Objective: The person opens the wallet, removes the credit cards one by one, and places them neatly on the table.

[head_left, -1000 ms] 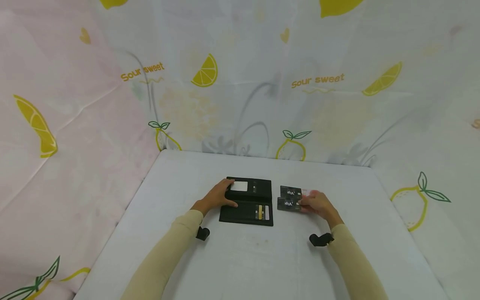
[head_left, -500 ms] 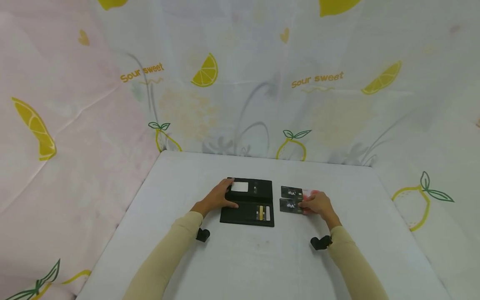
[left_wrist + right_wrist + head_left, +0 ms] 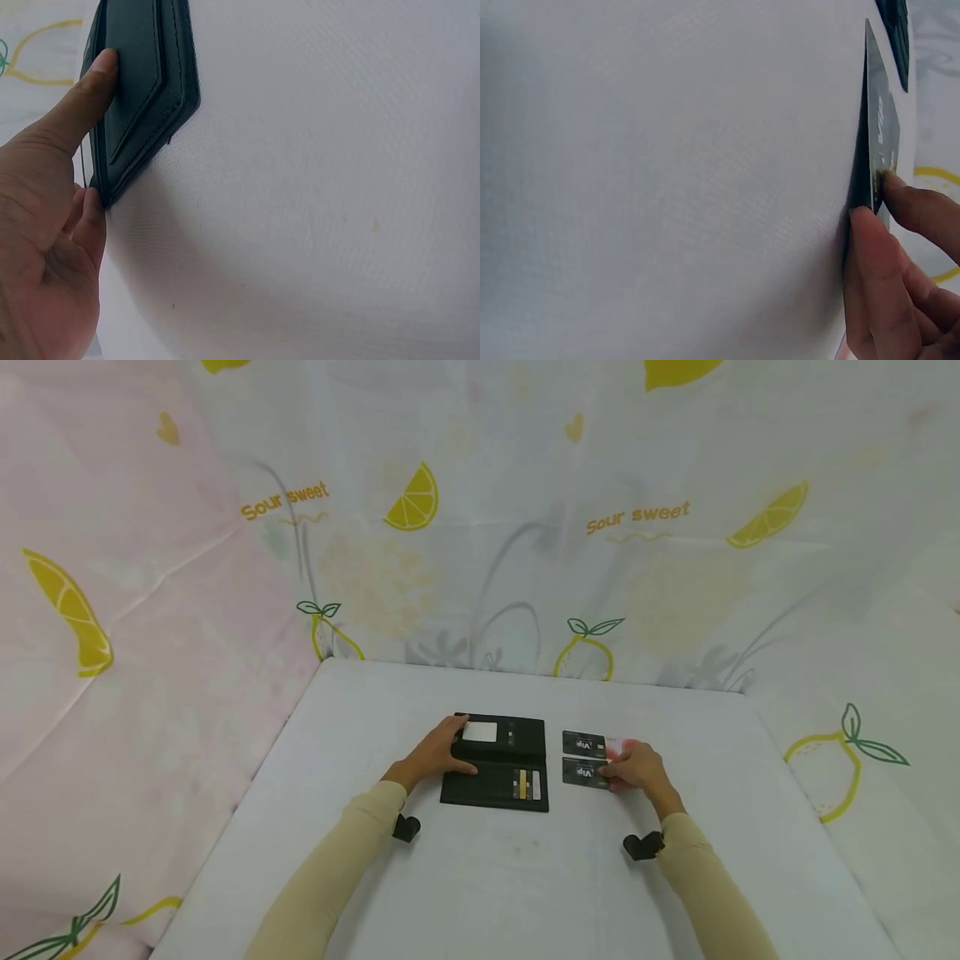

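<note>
An open black wallet (image 3: 487, 785) lies flat on the table, with card ends in slots on its near half and a white panel on its far half. My left hand (image 3: 429, 755) holds its left end, thumb (image 3: 97, 75) lying on the dark leather and other fingertips at the edge. Right of the wallet, my right hand (image 3: 636, 768) pinches a dark bank-style card (image 3: 881, 127) marked "Vip", thumb on its face and fingers behind; its edge is tilted off the cloth. A second "Vip" card (image 3: 583, 743) lies just beyond. Pinkish-red paper (image 3: 615, 745) shows beside it, partly hidden by the hand.
White cloth covers the table (image 3: 525, 885). A lemon-printed curtain (image 3: 487, 568) rises along the back edge and at both sides. Black wrist cameras, including the left one (image 3: 407, 828), sit low beside each wrist.
My right hand has moved slightly right with the nearer card, and a gap now shows between the two cards. The left hand stays on the wallet.
</note>
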A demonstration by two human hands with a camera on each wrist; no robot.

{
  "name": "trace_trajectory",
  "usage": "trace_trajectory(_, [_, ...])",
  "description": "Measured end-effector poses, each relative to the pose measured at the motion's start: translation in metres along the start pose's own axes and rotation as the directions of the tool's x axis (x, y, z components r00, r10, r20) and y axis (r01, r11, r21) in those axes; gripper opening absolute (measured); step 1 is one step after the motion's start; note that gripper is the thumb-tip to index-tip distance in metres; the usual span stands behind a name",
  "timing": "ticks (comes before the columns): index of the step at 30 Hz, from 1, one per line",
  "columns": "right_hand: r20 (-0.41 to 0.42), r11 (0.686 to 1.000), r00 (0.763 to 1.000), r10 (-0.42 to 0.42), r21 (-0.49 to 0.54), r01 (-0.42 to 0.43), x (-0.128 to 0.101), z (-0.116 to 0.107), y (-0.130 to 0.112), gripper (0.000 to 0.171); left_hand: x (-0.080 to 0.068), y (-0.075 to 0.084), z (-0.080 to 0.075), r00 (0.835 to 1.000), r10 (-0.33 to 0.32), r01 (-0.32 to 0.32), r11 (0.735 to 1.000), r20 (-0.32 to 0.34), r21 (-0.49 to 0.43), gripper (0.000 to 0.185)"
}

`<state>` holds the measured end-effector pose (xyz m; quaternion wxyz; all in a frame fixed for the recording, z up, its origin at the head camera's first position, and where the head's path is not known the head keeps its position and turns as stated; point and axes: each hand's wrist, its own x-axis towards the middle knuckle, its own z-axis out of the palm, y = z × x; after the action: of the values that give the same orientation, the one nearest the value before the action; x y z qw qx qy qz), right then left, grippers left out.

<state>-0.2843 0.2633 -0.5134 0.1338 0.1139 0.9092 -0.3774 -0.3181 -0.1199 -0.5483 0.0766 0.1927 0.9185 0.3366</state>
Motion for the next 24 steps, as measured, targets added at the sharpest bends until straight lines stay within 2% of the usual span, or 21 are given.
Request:
trace_trajectory(6, [-0.03, 0.999, 0.999, -0.032, -0.043, 0.03, 0.0, 0.003, -0.006, 0.037, -0.002, 0.003, -0.003, 1.0, -0.003, 0.003, 1.0, -0.004, -0.012, 0.109])
trace_trajectory(13, [-0.078, 0.985, 0.995, -0.066, -0.163, 0.053, -0.002, 0.009, -0.009, 0.041, -0.002, 0.003, 0.0, 1.0, 0.002, -0.002, 1.0, 0.002, -0.017, 0.107])
trace_trajectory(24, [-0.091, 0.966, 0.992, -0.082, -0.253, 0.057, -0.01, 0.01, -0.016, 0.037, -0.002, 0.002, -0.002, 1.0, 0.015, -0.015, 1.0, -0.008, -0.022, 0.107])
